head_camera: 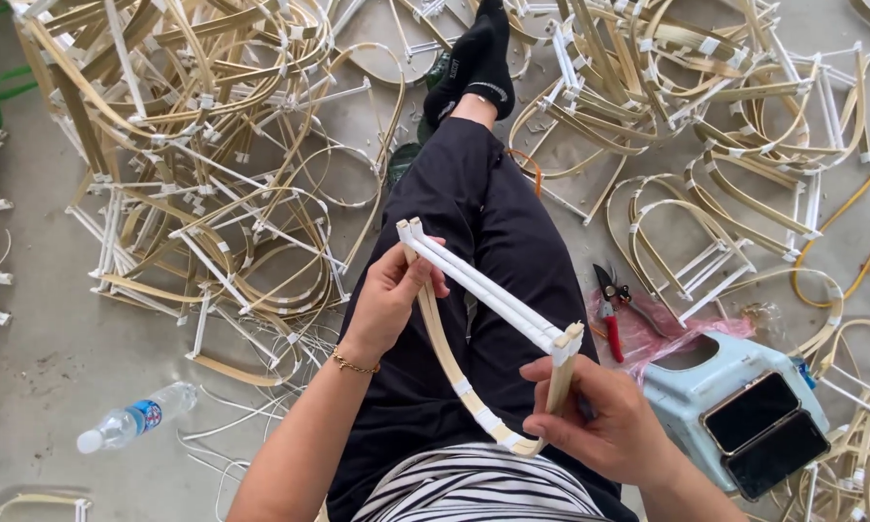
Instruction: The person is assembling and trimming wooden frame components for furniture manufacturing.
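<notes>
Bent bamboo frame (pixel 483 358): its lower curve is hidden behind the right hand (pixel 604 425). Beside it, the frame piles (pixel 193 145) are cut off by the picture's top edge.

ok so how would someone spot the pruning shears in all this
Start at the pale blue stool by the person's right knee. On the pink plastic bag beside it lie the pruning shears, the only red-handled thing among the pale bamboo frames.

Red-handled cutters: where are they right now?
In the head view, the red-handled cutters lie on the floor at the person's right, on pink plastic, between the black-trousered leg and the pale blue stool.
</notes>
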